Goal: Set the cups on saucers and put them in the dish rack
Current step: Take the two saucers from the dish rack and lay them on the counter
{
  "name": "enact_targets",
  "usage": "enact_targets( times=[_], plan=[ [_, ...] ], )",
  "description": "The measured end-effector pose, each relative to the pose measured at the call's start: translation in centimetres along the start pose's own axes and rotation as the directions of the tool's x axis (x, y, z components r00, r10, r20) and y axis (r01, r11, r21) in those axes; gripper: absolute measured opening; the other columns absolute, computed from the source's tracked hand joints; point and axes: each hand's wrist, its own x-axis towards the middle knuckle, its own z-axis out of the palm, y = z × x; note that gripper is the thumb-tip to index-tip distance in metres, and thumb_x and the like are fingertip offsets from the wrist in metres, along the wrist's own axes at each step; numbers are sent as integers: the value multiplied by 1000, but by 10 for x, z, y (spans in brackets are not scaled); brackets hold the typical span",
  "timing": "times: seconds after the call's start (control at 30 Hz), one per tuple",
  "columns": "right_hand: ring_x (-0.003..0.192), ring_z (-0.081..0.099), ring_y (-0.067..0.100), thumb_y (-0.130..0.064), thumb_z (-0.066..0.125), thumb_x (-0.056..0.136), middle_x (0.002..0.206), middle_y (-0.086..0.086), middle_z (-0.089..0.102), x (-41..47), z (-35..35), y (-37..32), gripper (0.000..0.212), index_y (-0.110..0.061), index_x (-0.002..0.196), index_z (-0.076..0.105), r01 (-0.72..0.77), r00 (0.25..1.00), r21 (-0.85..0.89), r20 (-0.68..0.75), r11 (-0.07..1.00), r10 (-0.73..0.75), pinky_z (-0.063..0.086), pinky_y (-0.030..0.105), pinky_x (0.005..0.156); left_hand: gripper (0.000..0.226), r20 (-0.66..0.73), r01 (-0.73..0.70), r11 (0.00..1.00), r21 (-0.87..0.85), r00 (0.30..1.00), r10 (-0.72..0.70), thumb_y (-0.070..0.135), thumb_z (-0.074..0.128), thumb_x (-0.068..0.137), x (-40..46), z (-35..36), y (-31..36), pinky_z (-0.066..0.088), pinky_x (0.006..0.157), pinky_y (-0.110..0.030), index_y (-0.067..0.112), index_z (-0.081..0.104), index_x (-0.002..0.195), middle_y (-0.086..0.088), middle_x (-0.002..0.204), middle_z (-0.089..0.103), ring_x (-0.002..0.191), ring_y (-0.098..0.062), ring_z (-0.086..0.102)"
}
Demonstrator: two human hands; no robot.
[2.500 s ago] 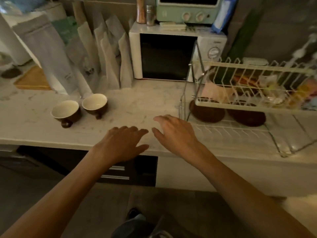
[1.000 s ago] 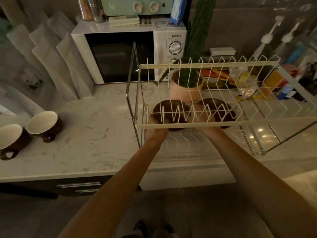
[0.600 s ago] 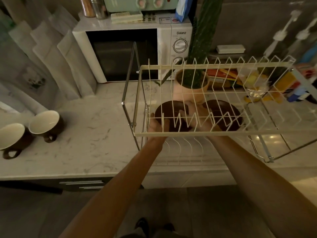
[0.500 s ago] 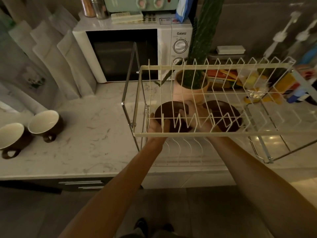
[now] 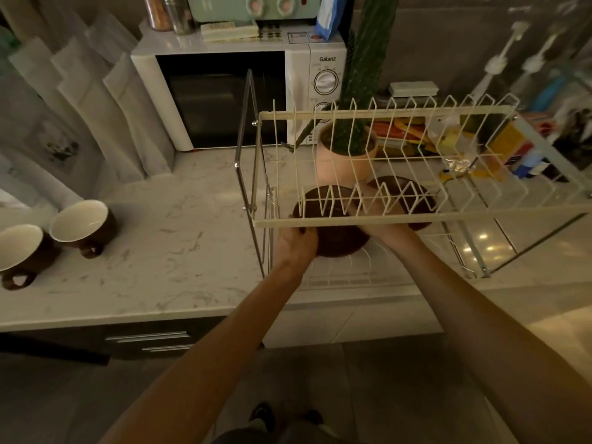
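Two brown saucers lie on the lower tier of the white wire dish rack point(image 5: 448, 218). My left hand point(image 5: 295, 243) grips the near-left rim of the left saucer point(image 5: 341, 243), whose front edge pokes out below the upper tier's front rail. My right hand point(image 5: 382, 229) reaches under that rail and holds the same saucer's right side; its fingers are partly hidden by the wires. The right saucer point(image 5: 415, 195) lies untouched behind it. Two brown cups with cream insides, one point(image 5: 80, 221) and the other point(image 5: 17, 248), stand on the counter at far left.
A white microwave point(image 5: 224, 97) stands at the back, with paper bags point(image 5: 105, 110) leaning to its left. A potted cactus point(image 5: 349, 155) sits behind the rack. Bottles and packets crowd the back right. The marble counter point(image 5: 179, 238) lies between cups and rack.
Both hands went from the counter edge into the rack's lower tier and took hold of the left saucer. In the last half second the saucer has slid slightly toward me.
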Motion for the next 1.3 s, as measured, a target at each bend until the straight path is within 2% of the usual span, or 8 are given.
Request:
enact_targets(
  times=[0.13,0.27,0.43,0.63,0.73,0.83,1.07,1.3],
  plan=[
    [118,59,37,-46,46,98,124,13,65,-20,-17,-17,42,-18,127,57,-103,994,-92,-40,990,100,49,45,95,40,79,17,998,66,997,-22,17,47,90,-13,-7,-8,58,84,-46,21,51,129,0,111,62,104,-22,62],
    [110,61,37,-45,46,98,117,14,67,-43,-20,-18,42,-12,118,60,-124,992,-207,-47,970,117,48,41,81,38,129,47,998,49,990,-53,20,47,92,-37,-17,-9,59,82,-42,19,51,130,-4,109,63,97,-18,62],
    [103,65,35,-46,50,96,108,11,69,-80,-21,-18,39,-14,116,61,-151,988,-218,8,964,156,45,37,74,38,186,13,997,75,982,-27,24,47,93,-69,-30,-19,59,79,-37,20,50,131,-6,113,64,101,-21,63],
    [71,69,24,-43,51,97,90,6,70,-117,-14,-33,31,-14,105,59,-136,983,-189,99,973,156,56,36,67,28,210,48,997,65,976,-61,21,48,95,-97,-52,-34,57,67,-31,24,51,123,5,96,61,86,-9,60],
    [49,69,14,-39,51,99,72,3,69,-130,-5,-42,24,-16,98,56,-115,971,-131,193,985,139,56,28,52,25,196,54,993,102,978,-73,21,49,95,-106,-68,-45,56,61,-28,27,51,120,5,96,62,84,-9,61],
    [45,69,13,-35,49,100,70,6,72,-134,3,-50,24,-13,96,59,-103,948,-82,295,991,123,57,25,50,26,179,73,988,133,979,-96,22,49,95,-113,-83,-53,56,57,-26,27,51,121,5,94,63,83,-10,62],
    [50,71,13,-27,46,102,72,9,74,-141,21,-82,20,-15,94,59,-52,896,85,443,995,9,58,24,49,37,43,132,977,166,989,-141,34,50,90,-123,-118,-68,57,83,-48,26,51,125,-3,104,67,94,-19,66],
    [59,75,19,-28,46,102,76,10,76,-139,43,-114,21,-12,99,60,-41,847,245,522,969,-97,64,40,66,47,-107,203,960,192,977,-185,37,50,91,-127,-160,-73,50,92,-49,25,44,136,-2,108,62,99,-20,61]
  ],
)
